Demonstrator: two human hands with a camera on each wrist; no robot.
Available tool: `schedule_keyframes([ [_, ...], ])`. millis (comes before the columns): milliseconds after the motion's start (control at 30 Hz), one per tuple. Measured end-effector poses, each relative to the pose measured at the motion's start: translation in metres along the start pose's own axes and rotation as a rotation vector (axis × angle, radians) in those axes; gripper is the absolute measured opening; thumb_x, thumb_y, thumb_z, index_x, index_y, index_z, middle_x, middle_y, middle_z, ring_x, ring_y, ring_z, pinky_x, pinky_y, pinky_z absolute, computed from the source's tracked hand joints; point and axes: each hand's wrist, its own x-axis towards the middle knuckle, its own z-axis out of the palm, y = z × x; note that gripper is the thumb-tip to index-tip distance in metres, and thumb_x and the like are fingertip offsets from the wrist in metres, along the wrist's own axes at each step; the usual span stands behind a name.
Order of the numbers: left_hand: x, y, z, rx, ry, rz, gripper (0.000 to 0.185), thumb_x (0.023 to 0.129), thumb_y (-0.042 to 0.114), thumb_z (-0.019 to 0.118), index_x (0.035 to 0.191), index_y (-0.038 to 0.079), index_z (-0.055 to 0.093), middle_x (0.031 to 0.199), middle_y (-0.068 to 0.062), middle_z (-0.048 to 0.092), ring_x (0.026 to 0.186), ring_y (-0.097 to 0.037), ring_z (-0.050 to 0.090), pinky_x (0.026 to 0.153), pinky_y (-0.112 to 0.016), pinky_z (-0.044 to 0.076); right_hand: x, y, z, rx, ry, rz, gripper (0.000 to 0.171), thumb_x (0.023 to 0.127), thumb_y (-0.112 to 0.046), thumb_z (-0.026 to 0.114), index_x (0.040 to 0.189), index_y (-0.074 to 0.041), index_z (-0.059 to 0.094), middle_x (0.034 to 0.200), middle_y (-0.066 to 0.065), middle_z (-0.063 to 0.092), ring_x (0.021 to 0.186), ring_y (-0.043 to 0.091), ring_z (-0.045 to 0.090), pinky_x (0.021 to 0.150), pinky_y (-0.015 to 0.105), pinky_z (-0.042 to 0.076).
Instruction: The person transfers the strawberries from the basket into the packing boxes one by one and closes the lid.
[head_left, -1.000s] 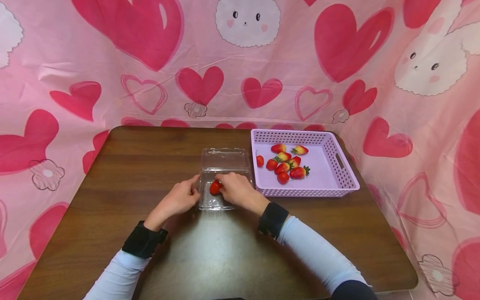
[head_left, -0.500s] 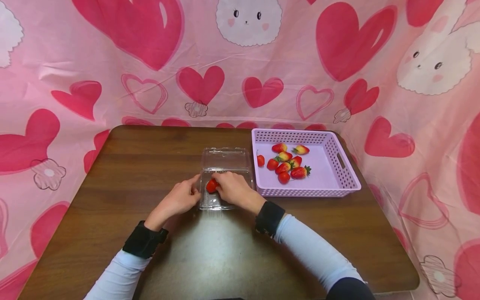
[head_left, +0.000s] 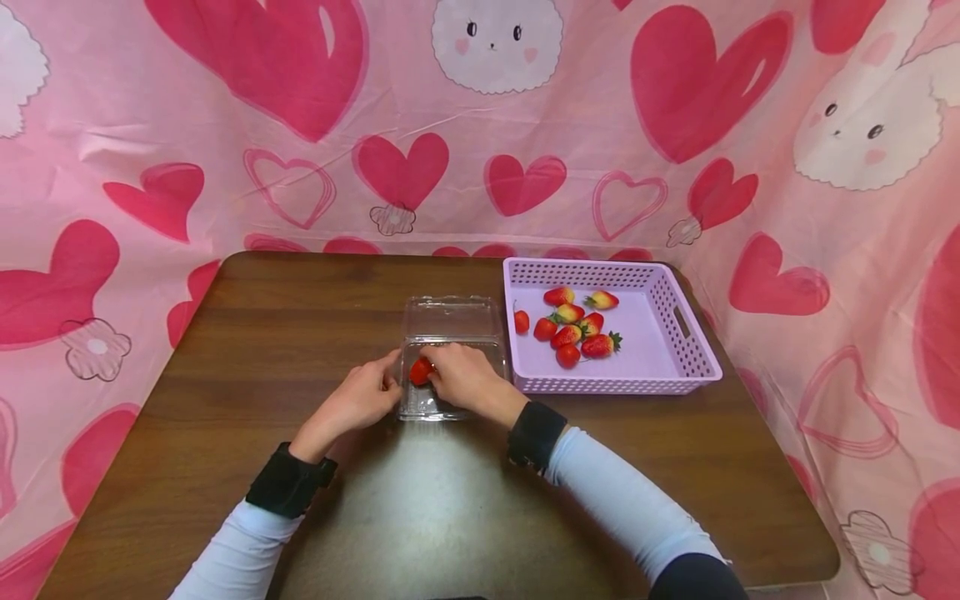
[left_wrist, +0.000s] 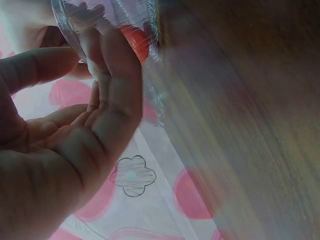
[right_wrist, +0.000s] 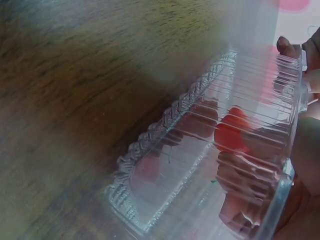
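The person's right hand reaches down into a clear, ribbed plastic clamshell box and pinches a small red strawberry between curled fingertips; the berry sits low inside the box, toward its left wall. In the right wrist view the red strawberry shows through the ribbed wall of the box, with the fingers closed about it from below and behind. The left hand lies just left of that pinch, outside the box, its fingertips touching the left wall; in the left wrist view the fingers are gently bent against the clear plastic, with the berry just on the other side of the wall. Whether this hand clasps the wall or only steadies it cannot be told. The hinged lid of the box lies open just beyond the grip. To the right of the grip and slightly beyond it stands a lilac perforated plastic basket holding a cluster of red strawberries. Box and basket rest on a dark brown wooden table, backed on all sides by a pink cloth printed with hearts and rabbits
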Motion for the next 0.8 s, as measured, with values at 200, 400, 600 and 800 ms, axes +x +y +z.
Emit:
schedule_keyframes([
  [200,-0.001,0.001,0.002,-0.038,-0.006,-0.021,0.071,0.096,0.003,0.057,0.162,-0.006,0.031,0.074,-0.009,0.058,0.059,-0.024,0.062,0.057,-0.036,0.051,-0.003,0.001,-0.004,0.013,0.005,-0.008,0.027,0.097,-0.019,0.073,0.123,-0.015,0.072,0.098,0.001,0.074,0.089,0.021,0.070,0.079,0.042,0.061],
  [400,-0.001,0.002,0.002,-0.044,-0.008,-0.036,0.071,0.098,0.004,0.058,0.162,-0.006,0.030,0.076,-0.010,0.059,0.061,-0.025,0.063,0.059,-0.036,0.052,-0.006,0.004,-0.013,0.037,0.047,-0.001,0.034,0.096,-0.019,0.074,0.130,-0.014,0.072,0.102,0.004,0.076,0.090,0.023,0.071,0.078,0.043,0.060],
  [600,-0.002,0.002,0.002,-0.054,-0.015,-0.033,0.070,0.098,0.003,0.059,0.162,-0.007,0.030,0.075,-0.009,0.060,0.061,-0.022,0.061,0.060,-0.036,0.053,-0.012,0.010,-0.022,0.089,0.068,0.019,0.029,0.097,-0.018,0.074,0.124,-0.010,0.074,0.096,0.003,0.074,0.080,0.020,0.066,0.072,0.039,0.059],
  [800,-0.002,0.002,0.003,-0.054,-0.011,-0.031,0.070,0.098,0.003,0.058,0.162,-0.007,0.029,0.074,-0.009,0.060,0.061,-0.022,0.061,0.060,-0.036,0.054,-0.017,0.016,-0.032,0.077,0.088,0.027,0.029,0.097,-0.021,0.074,0.125,-0.010,0.074,0.094,0.003,0.074,0.080,0.020,0.067,0.073,0.038,0.060],
])
